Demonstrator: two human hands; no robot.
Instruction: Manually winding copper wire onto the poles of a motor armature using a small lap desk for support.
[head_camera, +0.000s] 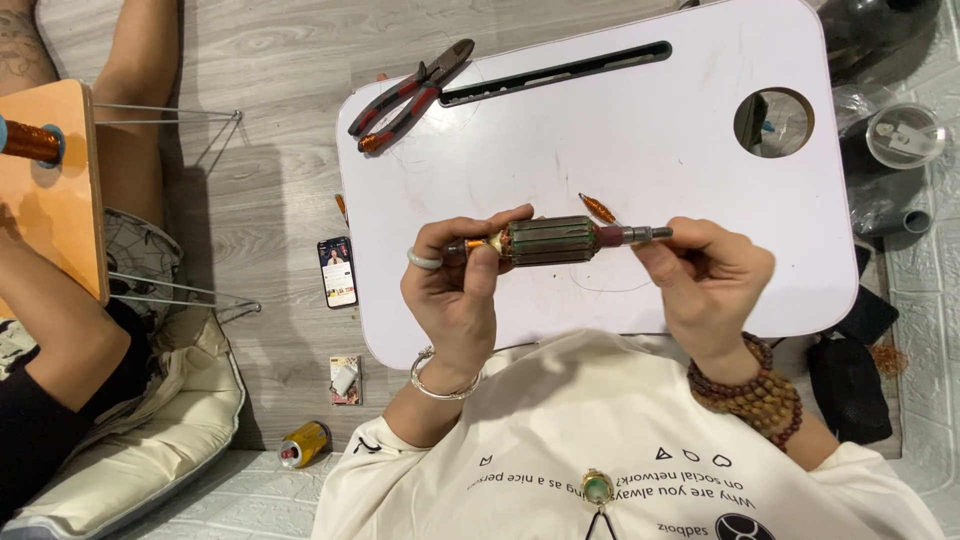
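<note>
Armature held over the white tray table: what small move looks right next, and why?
Probably a slight turn of the armature by its shaft. The left hand pinches the copper-wound end, the right hand holds the bare shaft end, and both keep it level above the white tray table.

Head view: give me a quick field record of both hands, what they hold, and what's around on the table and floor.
held: armature, level, above the white table
left hand: grip on the armature's copper end
right hand: fingertips pinch the shaft end
table: pliers at far left corner; small copper piece behind the armature; slot and round hole along the far edge
floor left: phone, can, small pack
nearby: another person at left beside an orange board
</note>
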